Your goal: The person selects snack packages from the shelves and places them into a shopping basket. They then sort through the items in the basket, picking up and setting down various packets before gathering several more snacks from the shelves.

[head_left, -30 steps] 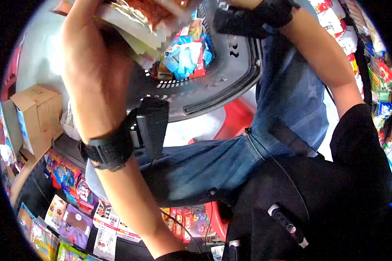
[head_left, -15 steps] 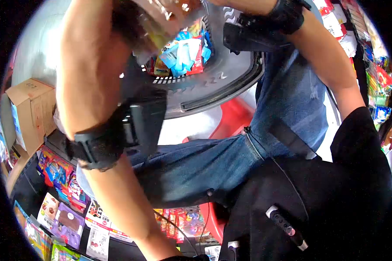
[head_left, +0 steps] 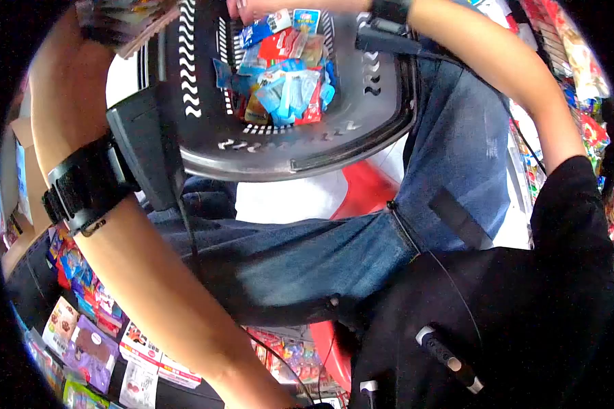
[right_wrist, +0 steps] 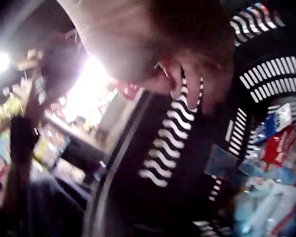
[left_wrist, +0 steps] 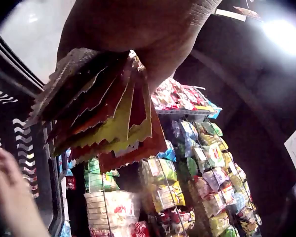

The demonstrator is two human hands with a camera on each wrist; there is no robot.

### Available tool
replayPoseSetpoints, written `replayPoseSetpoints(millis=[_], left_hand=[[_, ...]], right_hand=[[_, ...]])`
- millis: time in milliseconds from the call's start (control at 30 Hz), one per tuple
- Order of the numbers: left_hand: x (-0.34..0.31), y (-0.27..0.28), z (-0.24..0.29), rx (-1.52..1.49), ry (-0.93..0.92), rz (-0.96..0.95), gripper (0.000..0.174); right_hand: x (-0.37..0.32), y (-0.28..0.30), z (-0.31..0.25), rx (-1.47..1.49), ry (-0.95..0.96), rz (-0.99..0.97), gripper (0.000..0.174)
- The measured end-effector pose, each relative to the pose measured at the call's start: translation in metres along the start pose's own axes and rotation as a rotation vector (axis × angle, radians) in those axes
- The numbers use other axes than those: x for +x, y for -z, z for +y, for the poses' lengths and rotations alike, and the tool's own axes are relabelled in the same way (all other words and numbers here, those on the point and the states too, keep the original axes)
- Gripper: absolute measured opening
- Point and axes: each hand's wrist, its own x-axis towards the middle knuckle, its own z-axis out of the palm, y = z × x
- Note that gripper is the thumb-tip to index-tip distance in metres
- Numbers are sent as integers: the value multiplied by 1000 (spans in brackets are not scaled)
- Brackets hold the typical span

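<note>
My left hand point(head_left: 82, 44) grips a stack of flat packets point(head_left: 126, 24) left of the black basket point(head_left: 252, 153). In the left wrist view the packets point(left_wrist: 108, 116) fan out below the left hand point(left_wrist: 138, 29), their jagged edges showing; its fingertips are hidden. My right hand point(head_left: 259, 8) is over the basket, at the top of the head view, with nothing visible in it. The right wrist view shows the right hand point(right_wrist: 172, 54) with loosely bent fingers beside the slotted wall. Blue, red and clear packets point(head_left: 290, 88) lie inside the basket.
A red stool or support point(head_left: 365, 191) shows below the basket, between the jeans-clad legs point(head_left: 307, 266). Snack packets hang on racks point(left_wrist: 212, 168) beyond the left hand. More packages point(head_left: 92, 347) line the lower left, and a cardboard box point(head_left: 37, 204) stands at the left.
My left hand has moved left with the packets, away from above the basket. The right hand has come into sight over the basket, and more of its contents show.
</note>
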Motion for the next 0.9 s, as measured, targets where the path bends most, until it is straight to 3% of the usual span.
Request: replayPoseSetpoints(millis=[67,100,233,300,433,467,567,633,700,733,833,867,900], left_hand=[[1,6,1,-21,-7,14,37],[0,8,1,-27,-9,18,37],[1,17,1,-53,-12,25,36],[2,21,1,-58,-11,29,36],[3,24,2,-61,-15,28,35],[3,25,1,-56,-16,27,35],[4,24,1,-54,-11,24,34],[4,24,2,-54,-18,26,34],[4,25,2,-52,-19,27,33],[4,25,1,-50,-20,25,33],[6,26,2,-40,-24,28,32],[6,25,1,-37,-22,31,32],[6,26,0,-37,-23,34,32]], right_hand=[[-22,-77,-18,159,25,-452,19],[-34,-93,-31,365,-220,-859,22],[-24,-83,-94,422,-348,-1738,36],[-22,-84,-104,474,-359,-1837,40],[-44,-138,-109,537,-78,-1739,34],[-48,-143,-109,451,-29,-1568,47],[-34,-127,-94,206,-318,-1222,76],[-33,-119,-70,68,-536,-1080,73],[-60,-143,-41,-137,-602,-711,68],[-56,-136,-34,-41,-667,-640,46],[-27,-132,-46,176,-501,-680,22],[-17,-139,-55,223,-417,-552,16],[-5,-147,-62,274,-327,-582,18]])
